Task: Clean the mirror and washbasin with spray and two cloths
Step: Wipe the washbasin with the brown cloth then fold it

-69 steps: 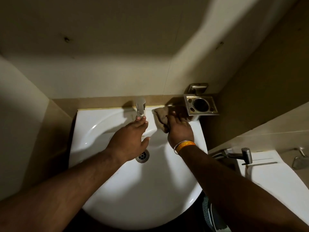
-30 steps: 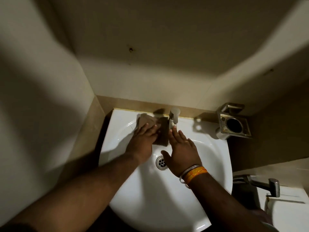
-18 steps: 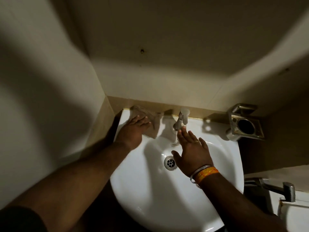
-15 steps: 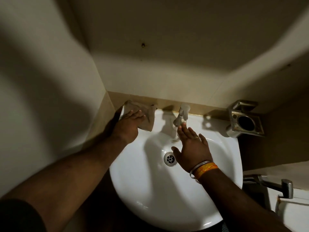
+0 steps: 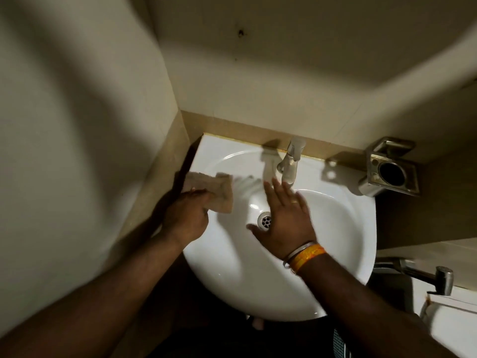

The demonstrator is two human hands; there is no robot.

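One cloth (image 5: 211, 193) is in view, a tan, folded piece lying on the left rim of the washbasin (image 5: 335, 228), its far edge blurred. The left hand (image 5: 187, 215) presses down on it from the near side; the fingers lie over the fabric, but the blur hides whether they curl round it or lie flat. The washbasin is white and round-fronted, set into a corner against a beige tiled strip, with the drain (image 5: 265, 221) at the middle of the bowl. The right hand (image 5: 285, 218) is spread over the bowl, fingers straight and apart, holding nothing; its thumb reaches toward the drain and its fingertips point at the tap (image 5: 290, 161). Whether the palm touches the porcelain cannot be told. The tap stands at the back rim, metal, its spout leaning forward over the bowl. On the right wrist sit a thin silver bangle (image 5: 296, 253) and an orange band (image 5: 308, 257), side by side. To the right of the basin a metal holder (image 5: 389, 169) with a round dark opening is fixed to the wall. Lower right, a metal spray nozzle (image 5: 438, 279) juts out beside a white fixture (image 5: 454, 321), well apart from the hands.
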